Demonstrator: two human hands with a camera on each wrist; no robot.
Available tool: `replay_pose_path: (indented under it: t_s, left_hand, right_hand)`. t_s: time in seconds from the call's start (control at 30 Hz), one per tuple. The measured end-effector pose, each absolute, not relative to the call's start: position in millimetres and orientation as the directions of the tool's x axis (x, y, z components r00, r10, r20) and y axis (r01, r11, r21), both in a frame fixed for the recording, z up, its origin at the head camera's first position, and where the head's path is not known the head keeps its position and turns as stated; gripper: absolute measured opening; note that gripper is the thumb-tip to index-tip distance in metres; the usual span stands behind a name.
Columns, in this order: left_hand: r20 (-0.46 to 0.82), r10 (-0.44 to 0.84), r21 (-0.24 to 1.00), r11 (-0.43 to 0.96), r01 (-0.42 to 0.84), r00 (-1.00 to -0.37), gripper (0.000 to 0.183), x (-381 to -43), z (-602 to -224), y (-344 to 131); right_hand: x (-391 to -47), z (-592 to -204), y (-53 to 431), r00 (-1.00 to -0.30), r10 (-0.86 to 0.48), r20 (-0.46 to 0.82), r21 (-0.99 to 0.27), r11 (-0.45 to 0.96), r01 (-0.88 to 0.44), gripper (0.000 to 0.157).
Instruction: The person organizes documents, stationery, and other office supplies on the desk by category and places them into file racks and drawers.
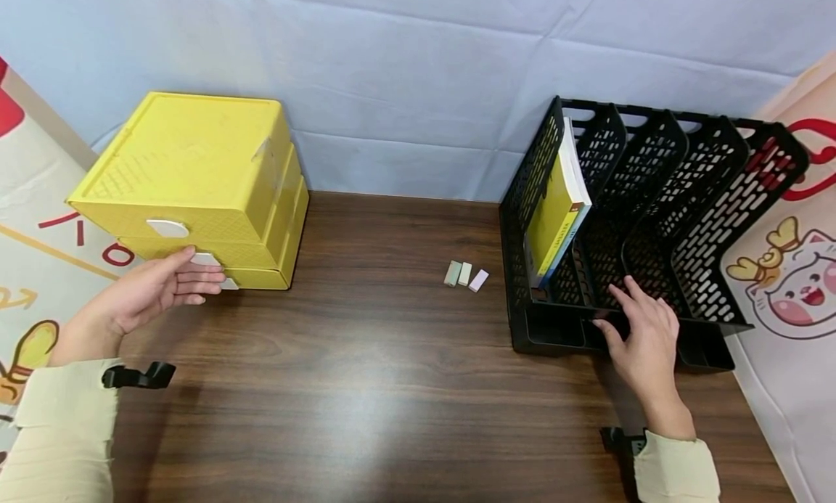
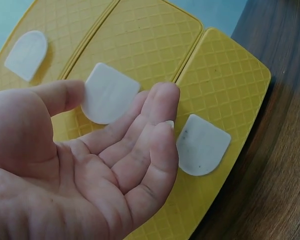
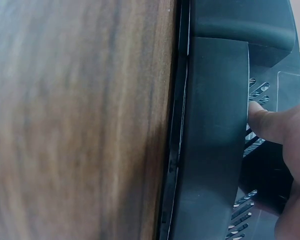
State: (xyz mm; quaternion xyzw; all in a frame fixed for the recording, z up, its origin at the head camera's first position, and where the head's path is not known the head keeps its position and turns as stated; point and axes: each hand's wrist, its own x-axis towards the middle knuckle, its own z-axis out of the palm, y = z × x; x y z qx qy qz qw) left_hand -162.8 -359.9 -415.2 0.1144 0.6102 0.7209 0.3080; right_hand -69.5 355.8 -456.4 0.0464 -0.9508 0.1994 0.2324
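A yellow three-drawer box (image 1: 183, 151) stands at the left, with a white tab handle on each drawer front. My left hand (image 1: 166, 281) is at its front, palm turned up. In the left wrist view, thumb and fingers lie on either side of the middle drawer's tab (image 2: 110, 93), with the lower tab (image 2: 204, 145) beside the fingertips. At the right stands a black mesh file rack (image 1: 653, 198) with a yellow-covered book (image 1: 555, 213) upright in its leftmost slot. My right hand (image 1: 646, 343) rests over its front tray, fingers spread and thumb at the tray's edge (image 3: 217, 125).
Three small blocks, one greenish (image 1: 452, 273), one cream (image 1: 464, 274) and one pale lilac (image 1: 479, 280), lie on the brown wood-grain table (image 1: 366, 358) between box and rack. A pale cloth (image 1: 405, 89) hangs behind. Printed cloths (image 1: 793, 285) border both sides.
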Motion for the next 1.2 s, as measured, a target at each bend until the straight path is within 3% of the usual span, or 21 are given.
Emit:
replay_pose_path:
  t_s: [0.4,0.63,1.2]
  left_hand:
    - [-0.162,0.596,0.957,-0.099,-0.272,-0.786,0.051,-154.8,-423.5,-362.2]
    - [-0.198,0.571,0.966,-0.026,-0.258,-0.797,0.049,-147.3,-433.9,-368.8]
    - [-0.342,0.592,0.912,0.022,-0.41,-0.73,0.046,-148.5,-455.4,-368.1]
  right_hand:
    - [-70.4,-455.8,355.5,-0.884,0.001,0.467,-0.356,0.916,-0.187,0.063]
    - [-70.6,-454.2,355.1,-0.883,0.001,0.47,-0.353,0.917,-0.187,0.064]
    - [-69.8,-457.2,355.9,-0.876,-0.001,0.482,-0.353,0.915,-0.195,0.064]
